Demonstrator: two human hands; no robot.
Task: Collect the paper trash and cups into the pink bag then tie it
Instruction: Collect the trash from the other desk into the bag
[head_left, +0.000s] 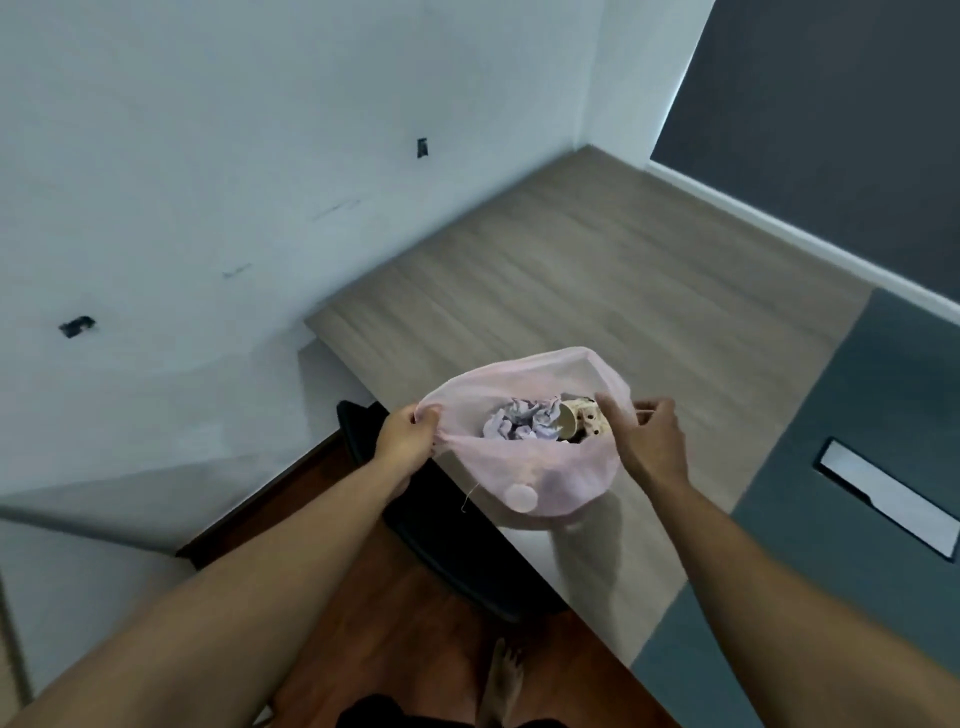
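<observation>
Dim, soft, slightly blurred wide-angle view

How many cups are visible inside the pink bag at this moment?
1. A beige cup lies on its side in the pink bag, to the right of the crumpled paper. More cups may be hidden beneath.

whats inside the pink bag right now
In the open mouth of the pink bag lie crumpled paper and a paper cup on its side. Anything beneath them is hidden.

A sparse room with a home-study look: wood-grain desk (571, 270) at twelve o'clock, scuffed white wall (208, 156) at ten, black chair (467, 561) and dark plank floor (363, 623) at six.
</observation>
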